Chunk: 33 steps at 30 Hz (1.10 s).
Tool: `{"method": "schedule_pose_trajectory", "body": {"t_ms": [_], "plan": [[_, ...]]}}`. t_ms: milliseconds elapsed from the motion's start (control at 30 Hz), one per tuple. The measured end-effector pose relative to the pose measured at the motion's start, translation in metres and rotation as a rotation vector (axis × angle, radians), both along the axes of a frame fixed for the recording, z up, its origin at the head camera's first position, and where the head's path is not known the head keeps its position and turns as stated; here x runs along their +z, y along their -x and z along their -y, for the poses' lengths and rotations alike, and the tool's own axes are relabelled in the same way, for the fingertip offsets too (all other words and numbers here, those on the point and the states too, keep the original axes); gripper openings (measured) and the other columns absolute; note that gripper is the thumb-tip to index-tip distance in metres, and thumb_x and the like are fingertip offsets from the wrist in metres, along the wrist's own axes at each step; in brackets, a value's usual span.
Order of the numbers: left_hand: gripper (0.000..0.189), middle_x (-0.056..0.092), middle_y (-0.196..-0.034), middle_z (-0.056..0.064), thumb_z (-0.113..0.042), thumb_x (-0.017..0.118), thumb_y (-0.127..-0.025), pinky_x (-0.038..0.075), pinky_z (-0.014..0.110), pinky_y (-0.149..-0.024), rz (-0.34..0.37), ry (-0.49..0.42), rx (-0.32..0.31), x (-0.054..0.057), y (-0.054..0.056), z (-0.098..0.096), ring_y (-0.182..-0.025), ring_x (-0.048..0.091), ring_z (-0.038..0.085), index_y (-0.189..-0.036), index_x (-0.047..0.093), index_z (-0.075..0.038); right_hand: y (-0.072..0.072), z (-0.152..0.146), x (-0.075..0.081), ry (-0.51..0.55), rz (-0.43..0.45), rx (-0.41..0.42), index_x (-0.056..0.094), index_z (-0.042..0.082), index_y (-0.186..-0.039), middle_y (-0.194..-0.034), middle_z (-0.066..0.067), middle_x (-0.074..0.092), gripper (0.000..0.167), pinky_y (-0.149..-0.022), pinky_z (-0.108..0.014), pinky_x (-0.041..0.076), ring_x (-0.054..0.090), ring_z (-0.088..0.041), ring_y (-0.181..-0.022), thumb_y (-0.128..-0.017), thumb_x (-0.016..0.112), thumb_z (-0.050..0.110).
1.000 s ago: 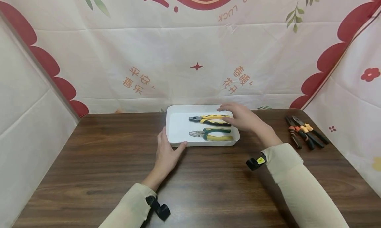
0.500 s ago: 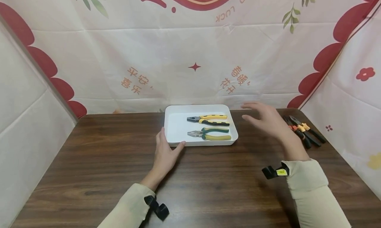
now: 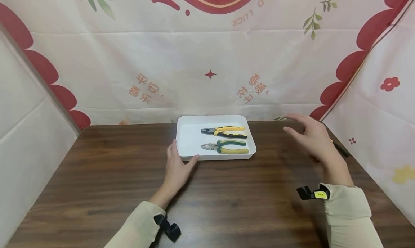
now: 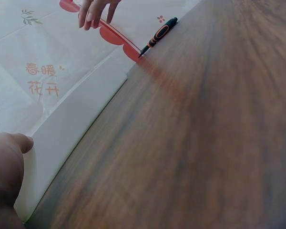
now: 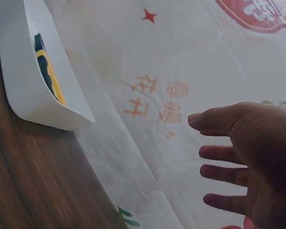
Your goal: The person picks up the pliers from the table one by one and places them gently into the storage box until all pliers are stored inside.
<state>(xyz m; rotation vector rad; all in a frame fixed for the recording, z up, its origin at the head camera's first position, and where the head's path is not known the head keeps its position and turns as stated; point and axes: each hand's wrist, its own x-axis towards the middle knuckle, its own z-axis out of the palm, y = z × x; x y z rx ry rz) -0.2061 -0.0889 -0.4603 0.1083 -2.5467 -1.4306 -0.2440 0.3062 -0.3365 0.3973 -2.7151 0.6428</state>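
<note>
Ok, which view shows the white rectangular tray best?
Head view: nearly the whole white rectangular tray, inside and rim, only one near corner behind the left hand. Left wrist: just outer wall, at a slant. Right wrist: one end and some inside, cropped by the frame.

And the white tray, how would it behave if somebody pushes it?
The white tray is probably stiff, given its upright walls. Sitting flat on the table, it should slide rather than tip. The green-handled pliers inside may shift.
</note>
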Motion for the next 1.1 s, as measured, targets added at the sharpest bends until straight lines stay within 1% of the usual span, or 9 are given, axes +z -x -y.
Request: {"method": "schedule_pose_trajectory", "body": {"t_ms": [100, 167, 300, 400, 600, 800, 900, 1033, 1100], "plan": [[0.104, 0.026, -0.161, 0.021, -0.043, 0.076, -0.088, 0.040, 0.055, -0.114, -0.001, 0.010, -0.001, -0.001, -0.001, 0.002, -0.141, 0.044, 0.039, -0.161, 0.015, -0.002, -0.002, -0.008, 0.000, 0.024, 0.067, -0.029, 0.054, 0.009, -0.144, -0.135, -0.023, 0.059, 0.055, -0.089, -0.060, 0.044, 0.057, -0.039, -0.106, -0.096, 0.070, 0.031], [0.104, 0.025, -0.161, 0.021, -0.044, 0.076, -0.088, 0.040, 0.054, -0.115, -0.003, 0.013, -0.005, -0.001, 0.000, 0.001, -0.142, 0.043, 0.039, -0.161, 0.015, -0.002, -0.004, -0.017, 0.000, 0.048, 0.123, -0.047, 0.048, 0.007, -0.149, -0.142, -0.027, 0.053, 0.062, -0.095, -0.067, 0.041, 0.053, -0.046, -0.121, -0.097, 0.068, 0.035], [0.104, 0.026, -0.161, 0.021, -0.044, 0.076, -0.088, 0.040, 0.054, -0.115, -0.006, 0.020, -0.004, 0.000, 0.001, 0.000, -0.142, 0.043, 0.039, -0.161, 0.015, -0.002, -0.003, -0.033, -0.002, 0.067, 0.195, -0.088, 0.038, 0.003, -0.154, -0.149, -0.033, 0.045, 0.072, -0.099, -0.071, 0.038, 0.046, -0.054, -0.131, -0.098, 0.064, 0.040], [0.104, 0.026, -0.160, 0.021, -0.044, 0.075, -0.088, 0.040, 0.054, -0.115, -0.004, 0.022, -0.005, -0.001, 0.001, 0.000, -0.142, 0.042, 0.039, -0.161, 0.014, -0.001, -0.002, -0.044, -0.004, 0.065, 0.234, -0.122, 0.034, -0.001, -0.155, -0.151, -0.036, 0.042, 0.077, -0.100, -0.071, 0.038, 0.043, -0.057, -0.133, -0.099, 0.062, 0.043], [0.104, 0.026, -0.160, 0.021, -0.044, 0.076, -0.088, 0.039, 0.055, -0.116, 0.005, 0.015, 0.001, -0.001, -0.001, 0.001, -0.144, 0.041, 0.039, -0.161, 0.014, -0.001, 0.000, -0.060, -0.008, 0.006, 0.281, -0.201, 0.035, -0.001, -0.154, -0.149, -0.037, 0.042, 0.080, -0.097, -0.073, 0.036, 0.043, -0.056, -0.130, -0.098, 0.059, 0.051], [0.105, 0.023, -0.162, 0.020, -0.046, 0.075, -0.088, 0.038, 0.055, -0.116, 0.023, 0.010, -0.004, 0.001, -0.001, 0.000, -0.145, 0.039, 0.038, -0.161, 0.012, -0.002, 0.001, -0.071, -0.013, -0.070, 0.351, -0.275, 0.033, -0.010, -0.152, -0.146, -0.042, 0.039, 0.092, -0.098, -0.086, 0.016, 0.036, -0.063, -0.130, -0.096, 0.056, 0.060], [0.106, 0.023, -0.162, 0.021, -0.046, 0.075, -0.089, 0.038, 0.055, -0.116, 0.027, 0.014, -0.004, 0.001, -0.001, 0.000, -0.145, 0.039, 0.039, -0.161, 0.011, -0.003, 0.002, -0.076, -0.017, -0.079, 0.391, -0.296, 0.032, -0.011, -0.151, -0.145, -0.043, 0.039, 0.096, -0.100, -0.082, 0.023, 0.038, -0.063, -0.128, -0.095, 0.054, 0.064], [0.106, 0.023, -0.162, 0.021, -0.046, 0.075, -0.088, 0.038, 0.055, -0.116, 0.029, 0.015, -0.002, 0.001, -0.001, 0.000, -0.145, 0.039, 0.039, -0.161, 0.011, -0.003, 0.004, -0.080, -0.023, -0.089, 0.434, -0.321, 0.029, -0.012, -0.151, -0.142, -0.046, 0.039, 0.100, -0.096, -0.074, 0.037, 0.041, -0.062, -0.125, -0.094, 0.052, 0.067], [0.106, 0.023, -0.162, 0.021, -0.046, 0.075, -0.088, 0.038, 0.055, -0.116, 0.028, 0.015, -0.002, 0.001, -0.001, 0.000, -0.145, 0.039, 0.039, -0.161, 0.011, -0.003, 0.005, -0.081, -0.025, -0.105, 0.443, -0.330, 0.029, -0.014, -0.151, -0.141, -0.046, 0.039, 0.101, -0.094, -0.073, 0.039, 0.042, -0.062, -0.123, -0.094, 0.051, 0.068]]}}
